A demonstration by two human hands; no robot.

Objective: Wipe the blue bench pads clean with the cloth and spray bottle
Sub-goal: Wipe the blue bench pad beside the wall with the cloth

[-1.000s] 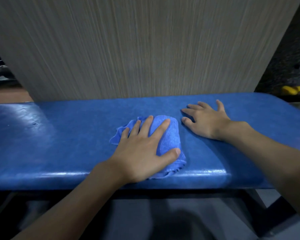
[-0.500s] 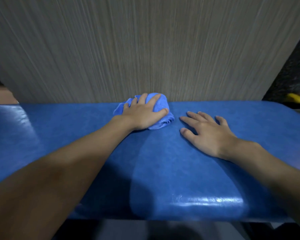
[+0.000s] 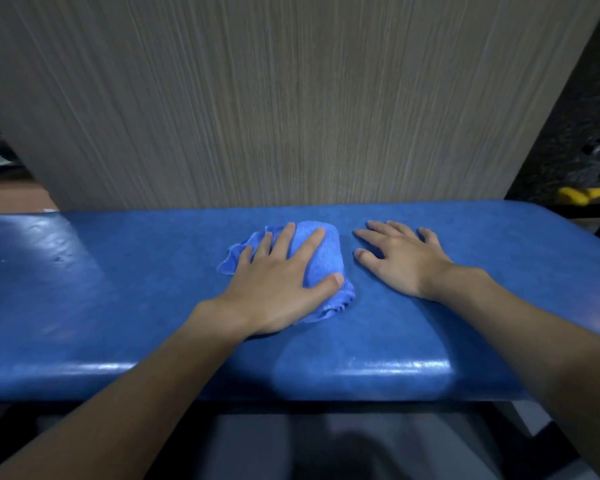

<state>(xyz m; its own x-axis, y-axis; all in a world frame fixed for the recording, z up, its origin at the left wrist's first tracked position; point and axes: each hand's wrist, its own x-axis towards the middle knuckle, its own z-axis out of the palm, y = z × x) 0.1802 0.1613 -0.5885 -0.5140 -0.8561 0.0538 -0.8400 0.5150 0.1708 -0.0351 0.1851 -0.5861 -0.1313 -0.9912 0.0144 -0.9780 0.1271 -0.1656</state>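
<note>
Left hand (image 3: 274, 285), grip apart, flat on cloth (image 3: 323, 261); bench (image 3: 118, 306) wide to its left, wall (image 3: 291, 116) beyond. Right hand (image 3: 400, 261) splayed; elbows cropped.

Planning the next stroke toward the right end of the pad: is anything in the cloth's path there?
Yes. The right hand rests flat on the bench pad just right of the blue cloth, which the left hand presses.

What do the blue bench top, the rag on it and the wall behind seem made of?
Bench pad: probably vinyl or faux leather over padding; smooth, semi-glossy, glare along its rounded front edge.
Cloth: looks like microfibre; soft, matte, finely ribbed, crumpled.
Wall panel: likely wood-grain laminate; matte grey-brown, fine vertical streaks, though blur leaves it open.
</note>
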